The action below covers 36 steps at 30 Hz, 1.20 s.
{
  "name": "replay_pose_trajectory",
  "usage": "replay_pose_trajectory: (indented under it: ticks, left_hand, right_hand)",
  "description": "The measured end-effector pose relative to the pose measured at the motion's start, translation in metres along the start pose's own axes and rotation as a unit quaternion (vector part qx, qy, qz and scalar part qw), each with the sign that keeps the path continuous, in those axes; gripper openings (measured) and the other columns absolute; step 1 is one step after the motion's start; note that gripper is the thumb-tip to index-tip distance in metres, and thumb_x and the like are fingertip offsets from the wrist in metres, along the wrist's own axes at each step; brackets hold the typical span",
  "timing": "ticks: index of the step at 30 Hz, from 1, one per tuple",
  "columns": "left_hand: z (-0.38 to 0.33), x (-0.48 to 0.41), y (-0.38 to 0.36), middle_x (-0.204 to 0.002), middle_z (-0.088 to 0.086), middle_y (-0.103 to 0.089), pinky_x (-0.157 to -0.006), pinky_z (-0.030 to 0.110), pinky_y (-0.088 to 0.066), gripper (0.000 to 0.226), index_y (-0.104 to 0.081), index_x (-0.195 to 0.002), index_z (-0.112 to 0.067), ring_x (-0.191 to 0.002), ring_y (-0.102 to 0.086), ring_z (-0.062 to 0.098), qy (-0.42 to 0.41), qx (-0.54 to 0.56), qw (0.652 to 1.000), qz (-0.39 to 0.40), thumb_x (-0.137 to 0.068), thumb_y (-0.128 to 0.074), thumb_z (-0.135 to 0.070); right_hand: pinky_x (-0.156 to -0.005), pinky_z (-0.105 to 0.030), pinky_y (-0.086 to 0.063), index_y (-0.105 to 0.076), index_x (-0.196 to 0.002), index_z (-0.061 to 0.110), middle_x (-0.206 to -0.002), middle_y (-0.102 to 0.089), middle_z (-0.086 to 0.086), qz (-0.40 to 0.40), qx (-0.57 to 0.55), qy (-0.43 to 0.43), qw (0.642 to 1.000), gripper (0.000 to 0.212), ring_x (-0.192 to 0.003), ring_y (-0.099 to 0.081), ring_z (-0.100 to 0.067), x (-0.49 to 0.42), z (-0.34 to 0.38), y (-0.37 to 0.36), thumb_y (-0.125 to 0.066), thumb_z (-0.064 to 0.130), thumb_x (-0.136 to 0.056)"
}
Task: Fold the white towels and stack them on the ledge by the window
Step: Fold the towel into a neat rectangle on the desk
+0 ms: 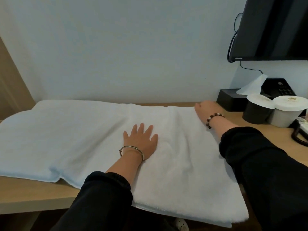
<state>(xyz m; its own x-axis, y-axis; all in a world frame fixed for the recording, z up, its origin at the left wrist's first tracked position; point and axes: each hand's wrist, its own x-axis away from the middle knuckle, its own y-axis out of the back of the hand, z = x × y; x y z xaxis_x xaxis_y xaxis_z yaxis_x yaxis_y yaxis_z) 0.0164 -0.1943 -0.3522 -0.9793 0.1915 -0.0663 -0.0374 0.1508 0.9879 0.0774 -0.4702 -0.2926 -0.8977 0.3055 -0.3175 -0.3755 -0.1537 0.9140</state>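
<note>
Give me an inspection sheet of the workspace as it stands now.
Surface: wooden desk, mostly covered by the towel.
Job's things: one white towel spread out, its near right corner overhanging the desk edge; no folded stack or window ledge in view.
Clutter: black tissue box, dark lidded cup, pale lidded cup and black telephone, all at far right.
Grippers: left hand flat on the towel; right hand curled at its far right corner, grip hidden.
Cables: black cable hanging by the television; coiled cord at the right edge.
Surroundings: pale wall; television mounted upper right.
</note>
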Motion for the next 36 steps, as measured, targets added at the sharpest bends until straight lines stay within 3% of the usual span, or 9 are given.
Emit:
replay_pose_trajectory:
  ticks: [2,5,13,17,21,25,28,32,36]
  left_hand:
    - [-0.003,-0.002,0.000,-0.159,-0.007,-0.001,-0.113,0.052,0.000,0.058,-0.005,-0.149,-0.040,-0.146,0.002,0.020,0.009,0.008,1.000,-0.003,-0.093,-0.010,-0.057]
    - [-0.009,-0.004,0.002,-0.159,-0.006,0.002,-0.113,0.053,0.002,0.060,-0.004,-0.149,-0.038,-0.146,0.005,0.020,0.014,0.001,1.000,0.013,-0.093,-0.010,-0.057]
    - [-0.015,-0.009,0.008,-0.159,-0.005,0.003,-0.114,0.055,0.002,0.059,-0.003,-0.150,-0.035,-0.146,0.005,0.021,0.039,-0.013,0.999,0.033,-0.094,-0.013,-0.053]
    - [-0.017,-0.011,0.008,-0.159,-0.005,0.003,-0.114,0.055,0.001,0.058,-0.004,-0.150,-0.035,-0.146,0.004,0.021,0.048,-0.011,0.998,0.037,-0.095,-0.013,-0.051]
    - [-0.019,-0.015,0.008,-0.159,-0.006,0.004,-0.114,0.055,0.002,0.057,-0.002,-0.150,-0.035,-0.146,0.005,0.021,0.064,-0.010,0.997,0.042,-0.095,-0.012,-0.049]
    - [-0.031,-0.025,0.004,-0.159,-0.004,0.006,-0.113,0.055,0.004,0.056,-0.001,-0.150,-0.033,-0.146,0.008,0.022,0.088,-0.007,0.995,0.036,-0.097,-0.011,-0.046]
    - [-0.051,-0.042,0.003,-0.159,-0.002,0.004,-0.114,0.053,0.003,0.055,-0.006,-0.151,-0.028,-0.146,0.008,0.022,0.111,0.040,0.993,0.015,-0.098,-0.016,-0.038]
    - [-0.067,-0.068,0.005,-0.159,-0.002,0.005,-0.113,0.054,0.004,0.058,-0.009,-0.151,-0.029,-0.145,0.011,0.022,0.137,0.043,0.989,0.039,-0.095,-0.024,-0.029]
    - [-0.068,-0.078,0.011,-0.159,-0.001,0.004,-0.113,0.055,0.005,0.059,-0.010,-0.151,-0.029,-0.145,0.010,0.024,0.106,0.062,0.990,0.070,-0.095,-0.029,-0.024]
  right_hand:
    - [-0.054,-0.028,-0.033,-0.054,-0.066,0.006,-0.065,-0.053,-0.008,-0.075,0.077,-0.029,0.994,0.045,-0.061,-0.053,-0.026,0.002,-0.021,0.006,-0.030,0.029,-0.097]
    - [-0.065,-0.032,-0.042,-0.064,-0.084,0.002,-0.082,-0.063,-0.014,-0.046,0.095,-0.078,0.991,0.049,-0.079,-0.061,-0.031,0.010,-0.033,-0.006,-0.032,0.035,-0.100]
    - [-0.093,-0.037,-0.037,-0.046,-0.129,0.003,-0.127,-0.051,-0.019,0.096,-0.285,-0.296,0.907,0.054,-0.115,-0.050,-0.033,0.007,-0.061,0.023,-0.028,0.042,-0.097]
    - [-0.050,-0.031,-0.053,-0.059,-0.085,0.012,-0.066,-0.070,-0.007,0.250,-0.416,-0.318,0.815,0.036,-0.055,-0.065,-0.021,0.024,-0.069,0.031,-0.057,0.048,-0.085]
    - [-0.058,-0.034,-0.053,-0.058,-0.108,0.015,-0.094,-0.073,-0.009,0.294,-0.466,-0.277,0.787,0.040,-0.079,-0.070,-0.028,0.027,-0.071,0.036,-0.077,0.026,-0.075]
    - [-0.078,-0.036,-0.048,-0.046,-0.133,0.003,-0.132,-0.052,-0.013,0.172,-0.236,-0.228,0.929,0.060,-0.114,-0.053,-0.032,0.008,-0.050,0.029,-0.068,0.033,-0.085]
    - [-0.091,-0.041,-0.045,-0.043,-0.132,0.000,-0.133,-0.050,-0.018,0.020,-0.178,-0.198,0.964,0.055,-0.121,-0.048,-0.035,-0.015,-0.034,0.024,-0.066,0.023,-0.087]
    - [-0.107,-0.050,-0.032,-0.017,-0.145,0.007,-0.148,-0.028,-0.018,0.083,-0.015,-0.166,0.983,0.064,-0.134,-0.032,-0.037,-0.017,-0.019,0.013,-0.054,0.020,-0.094]
    - [-0.108,-0.052,-0.031,-0.019,-0.147,0.011,-0.150,-0.024,-0.014,0.238,0.053,-0.031,0.969,0.057,-0.135,-0.028,-0.036,0.042,0.017,0.003,-0.041,0.027,-0.097]
